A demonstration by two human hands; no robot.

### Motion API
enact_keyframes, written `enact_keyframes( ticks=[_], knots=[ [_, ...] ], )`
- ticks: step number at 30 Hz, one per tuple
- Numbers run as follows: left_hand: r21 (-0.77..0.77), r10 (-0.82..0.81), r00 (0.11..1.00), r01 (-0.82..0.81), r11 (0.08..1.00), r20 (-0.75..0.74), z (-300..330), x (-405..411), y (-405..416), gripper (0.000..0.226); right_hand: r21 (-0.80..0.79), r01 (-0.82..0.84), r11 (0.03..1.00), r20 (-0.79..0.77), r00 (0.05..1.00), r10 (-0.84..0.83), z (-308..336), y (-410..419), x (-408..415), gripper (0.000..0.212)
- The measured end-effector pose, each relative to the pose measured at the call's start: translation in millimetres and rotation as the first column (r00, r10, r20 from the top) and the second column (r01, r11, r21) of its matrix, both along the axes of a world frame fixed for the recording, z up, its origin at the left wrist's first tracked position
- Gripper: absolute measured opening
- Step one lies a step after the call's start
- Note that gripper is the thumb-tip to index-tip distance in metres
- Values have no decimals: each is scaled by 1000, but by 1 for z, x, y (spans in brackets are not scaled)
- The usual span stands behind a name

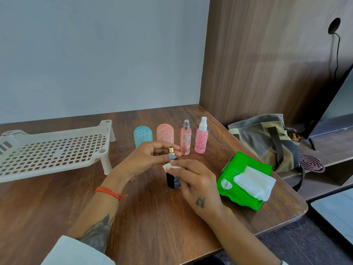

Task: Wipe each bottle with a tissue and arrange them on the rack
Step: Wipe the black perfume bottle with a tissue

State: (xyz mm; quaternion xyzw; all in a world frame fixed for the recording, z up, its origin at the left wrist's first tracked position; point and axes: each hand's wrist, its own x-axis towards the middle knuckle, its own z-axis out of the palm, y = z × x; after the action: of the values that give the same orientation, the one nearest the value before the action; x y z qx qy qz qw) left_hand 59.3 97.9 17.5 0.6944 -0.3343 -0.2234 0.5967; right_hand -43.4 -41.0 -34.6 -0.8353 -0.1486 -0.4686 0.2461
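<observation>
Your left hand [145, 159] has a blue painted thumbnail [172, 157] and an orange thread band [110, 193] on the wrist. Both arms have dark tattoos. Your sleeve [76, 253] is white.

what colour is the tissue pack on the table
Bright green, with a white tissue pulled out of the tissue pack; seen in the head view.

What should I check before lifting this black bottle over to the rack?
1. Left hand pinches the black bottle at its gold spray top: ok.
2. Right hand presses the tissue on it: ok.
3. Bottle fully wiped: cannot tell.
4. White rack has free space: ok.
5. Bottle upright on the wooden table: ok.
6. Pink spray bottles out of the path: ok.
</observation>
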Motion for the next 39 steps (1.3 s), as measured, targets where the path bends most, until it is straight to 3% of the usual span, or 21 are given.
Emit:
enact_keyframes(
  ticks=[9,13,16,20,24,32,39],
  knots=[
    [-18,17,999,-18,1000,-49,0,0,-1,24,174,35,984,-42,999,-28,-1,-3,1,24],
    [0,62,997,-62,998,-35,-1,2,0,21,226,160,961,-121,983,-135,-1,-7,3,24],
    [21,88,996,-87,996,-25,-2,3,-1,20,274,165,947,-85,985,-147,2,-8,2,20],
    [16,91,996,-91,996,-10,-1,2,-1,20,165,47,985,-46,998,-40,3,-2,-3,21],
    [24,98,995,-98,995,12,-1,1,-1,19,10,85,996,-56,995,-84,1,-2,-2,22],
    [-5,84,996,-84,996,0,-1,1,-2,20,133,69,989,-72,996,-59,1,-2,-1,18],
    [-18,87,996,-87,996,-16,-1,1,-2,20,209,167,964,-113,983,-145,-1,-9,2,26]
  ],
)
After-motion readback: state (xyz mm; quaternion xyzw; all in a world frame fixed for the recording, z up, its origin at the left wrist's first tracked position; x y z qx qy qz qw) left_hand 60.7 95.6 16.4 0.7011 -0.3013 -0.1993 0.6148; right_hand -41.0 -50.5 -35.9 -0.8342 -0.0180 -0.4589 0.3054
